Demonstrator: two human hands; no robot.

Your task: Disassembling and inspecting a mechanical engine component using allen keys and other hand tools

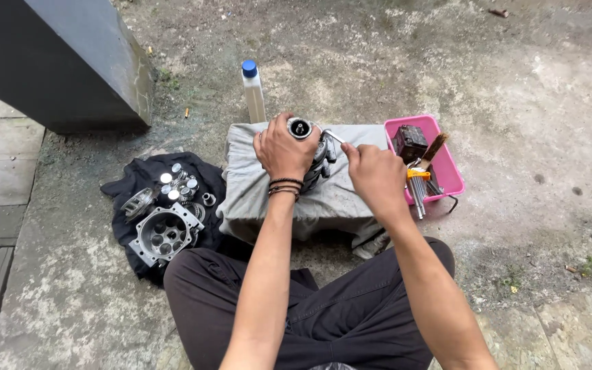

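The left hand (284, 147) is wrapped over a metal engine part (312, 154), fingers curled down its far side and thumb toward the person, so its grip is closed around the part's upper body. A round silver end (300, 127) of the part shows just above the knuckles. The wrist carries several dark bands, and the forearm runs straight up from the lap.

The right hand (377, 175) sits just right of the engine part, fingers pinched on a thin silver tool (334, 136) whose tip reaches the top of the part. Its grip is narrow and shut on the tool; the knuckles face the camera and the forearm comes in from the lower right.

The engine part stands on a grey cloth (248, 181) draped over a low block that serves as a counter, directly ahead of the person's crossed legs.

Right of the engine part lies one pink tray (447, 168) holding one dark boxy component (410, 140), one brush (436, 146) and one set of hex keys in a yellow holder (417, 181). Beyond the part stands one clear bottle with a blue cap (253, 92). Left of it, one black cloth (142, 175) on the ground carries one large cast housing (164, 234) with round openings and a cluster of small shiny round pieces (179, 183), too small to count surely.
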